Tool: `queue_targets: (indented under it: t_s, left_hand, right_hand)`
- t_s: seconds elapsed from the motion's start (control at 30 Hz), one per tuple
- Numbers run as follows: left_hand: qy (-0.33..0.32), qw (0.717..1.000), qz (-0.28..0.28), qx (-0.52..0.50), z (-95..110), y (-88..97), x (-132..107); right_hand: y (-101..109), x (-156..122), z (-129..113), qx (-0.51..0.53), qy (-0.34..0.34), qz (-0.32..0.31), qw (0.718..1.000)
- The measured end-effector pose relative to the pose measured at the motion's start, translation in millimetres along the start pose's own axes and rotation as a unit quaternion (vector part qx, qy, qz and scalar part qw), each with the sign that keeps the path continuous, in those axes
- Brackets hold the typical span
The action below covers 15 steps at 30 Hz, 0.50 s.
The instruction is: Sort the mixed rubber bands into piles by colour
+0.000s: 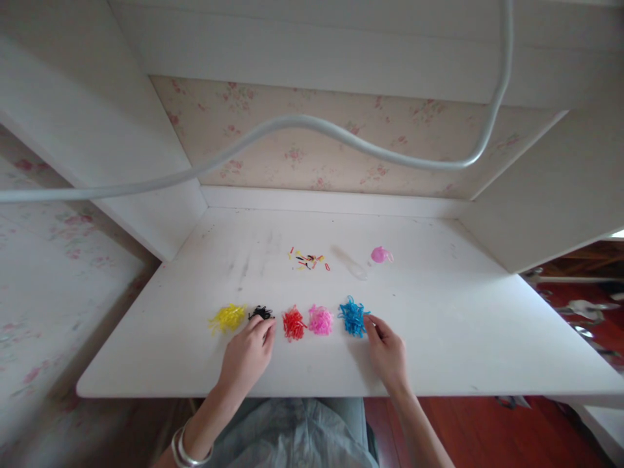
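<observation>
Five small heaps of tiny elastic bands lie in a row on the white desk [439, 338]: yellow [227, 318], black [261, 312], red [293, 323], pink [320, 320] and blue [353, 316]. My left hand [247, 354] rests just below the black heap, fingertips touching it, fingers loosely curled together. My right hand [387, 351] lies to the right of the blue heap, fingertips pinched at its edge. Whether either hand holds a band is too small to tell.
Farther back lie several loose mixed-colour bands [309, 260], a clear plastic bag [350, 262] and a pink lid-like piece [381, 254]. White shelf walls flank the desk, floral wallpaper behind. A grey cable [302, 123] hangs across the view.
</observation>
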<state>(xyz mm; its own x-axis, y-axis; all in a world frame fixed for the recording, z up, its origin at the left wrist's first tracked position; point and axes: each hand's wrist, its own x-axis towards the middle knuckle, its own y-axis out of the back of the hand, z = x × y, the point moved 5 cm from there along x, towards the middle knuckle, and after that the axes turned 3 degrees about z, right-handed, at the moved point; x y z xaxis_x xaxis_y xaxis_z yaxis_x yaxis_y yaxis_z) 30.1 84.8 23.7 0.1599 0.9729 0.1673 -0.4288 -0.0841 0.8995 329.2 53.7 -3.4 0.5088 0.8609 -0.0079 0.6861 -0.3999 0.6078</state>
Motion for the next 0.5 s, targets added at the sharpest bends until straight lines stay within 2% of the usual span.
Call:
queue_targets:
  t_s: [0.13, 0.27, 0.37, 0.5]
  left_hand:
    - [0.007, 0.996, 0.047, -0.082, -14.7, 4.6, -16.2]
    - [0.024, 0.984, 0.083, -0.155, -31.2, 2.9, -32.2]
    - [0.031, 0.978, 0.116, -0.168, -39.3, 2.5, -39.4]
    - [0.031, 0.975, 0.141, -0.169, -40.7, 3.2, -42.3]
  right_hand:
    - [-9.9, 17.2, -39.7, -0.068, 0.073, -0.064, 0.993]
    - [-36.9, 45.3, -79.9, -0.234, 0.105, -0.117, 0.959]
    - [-61.3, 67.4, -96.2, -0.315, 0.100, -0.132, 0.935]
    - [-85.1, 88.0, -104.0, -0.345, 0.095, -0.123, 0.926]
